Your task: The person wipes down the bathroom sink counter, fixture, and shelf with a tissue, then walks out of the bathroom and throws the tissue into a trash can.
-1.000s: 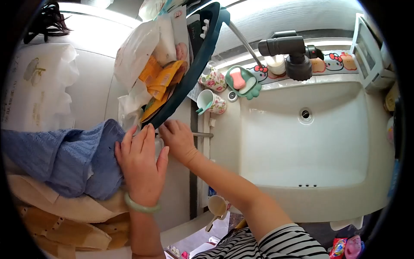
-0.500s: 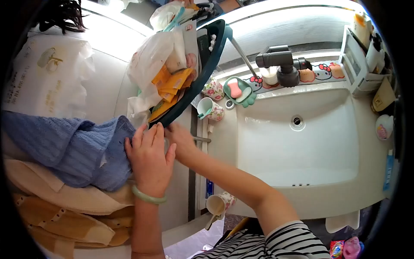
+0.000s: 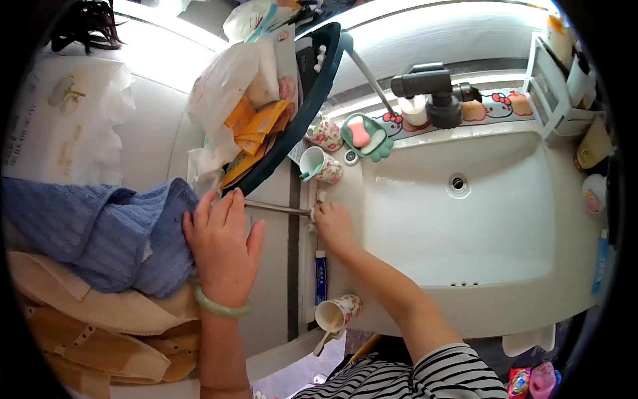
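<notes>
My left hand point(image 3: 226, 249), a pale green bangle at its wrist, lies back up with fingers stretched out. Its fingertips reach the lower end of a dark green tray point(image 3: 292, 143), and its outer side meets a blue towel point(image 3: 126, 233). My right hand point(image 3: 334, 227) is at the sink counter's left edge, beside the end of a metal bar point(image 3: 276, 208). Its fingers are bent around a small white thing there, mostly covered by them. Below it stands a blue toothpaste box point(image 3: 321, 278); above it is a flowered cup point(image 3: 320, 164).
The white sink point(image 3: 458, 219) fills the right, with a black faucet point(image 3: 438, 96) behind it. A green soap dish point(image 3: 367, 137) sits at its corner. Plastic bags and yellow packets point(image 3: 259, 126) fill the tray. Another flowered cup point(image 3: 337, 312) holds a toothbrush at the counter's front left.
My right hand has moved right and slightly down, from beside the tray's lower end to the counter edge, uncovering the metal bar. My left hand stays by the tray.
</notes>
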Demonstrator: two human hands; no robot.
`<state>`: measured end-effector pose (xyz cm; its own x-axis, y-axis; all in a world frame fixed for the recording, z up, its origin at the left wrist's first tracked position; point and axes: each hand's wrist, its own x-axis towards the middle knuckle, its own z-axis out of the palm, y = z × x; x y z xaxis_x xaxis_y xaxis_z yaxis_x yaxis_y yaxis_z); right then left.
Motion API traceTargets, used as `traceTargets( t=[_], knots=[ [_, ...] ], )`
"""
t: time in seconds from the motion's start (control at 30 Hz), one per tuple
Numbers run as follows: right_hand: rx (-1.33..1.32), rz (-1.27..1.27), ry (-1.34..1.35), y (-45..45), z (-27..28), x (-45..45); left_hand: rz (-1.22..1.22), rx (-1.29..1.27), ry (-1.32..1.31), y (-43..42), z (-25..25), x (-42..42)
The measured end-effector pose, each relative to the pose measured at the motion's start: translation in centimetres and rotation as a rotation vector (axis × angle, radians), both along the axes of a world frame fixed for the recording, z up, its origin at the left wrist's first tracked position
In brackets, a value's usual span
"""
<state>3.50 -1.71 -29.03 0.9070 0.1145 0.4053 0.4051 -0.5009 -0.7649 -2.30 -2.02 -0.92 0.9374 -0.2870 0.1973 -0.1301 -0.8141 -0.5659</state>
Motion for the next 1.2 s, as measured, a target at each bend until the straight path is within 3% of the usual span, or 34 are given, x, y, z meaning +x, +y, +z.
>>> traceTargets(
  t=[0.17,0.27,0.37,0.5,0.67,0.87,1.2],
  knots=[
    [0.365,0.070,-0.193,1.9,9.0,0.8,0.002,-0.014,0.009,0.4,-0.3,0.2],
    [0.400,0.047,-0.251,1.8,12.4,0.7,-0.016,0.003,0.001,0.3,-0.2,0.2],
    [0.381,-0.051,-0.248,2.4,8.6,0.2,-0.021,0.014,-0.002,0.3,-0.4,0.3],
    [0.089,-0.025,0.012,1.0,-0.3,-1.1,-0.021,0.014,-0.011,0.1,-0.4,0.1],
    [-0.115,-0.015,0.023,1.2,0.8,0.1,-0.011,-0.013,-0.009,0.1,0.0,0.2],
    [-0.084,-0.017,-0.044,2.6,-1.4,0.9,0.005,-0.047,0.007,0.0,0.0,0.0],
    [-0.359,0.134,-0.014,1.4,-0.9,1.7,0.002,-0.065,-0.033,0.5,0.0,-0.2]
  ],
)
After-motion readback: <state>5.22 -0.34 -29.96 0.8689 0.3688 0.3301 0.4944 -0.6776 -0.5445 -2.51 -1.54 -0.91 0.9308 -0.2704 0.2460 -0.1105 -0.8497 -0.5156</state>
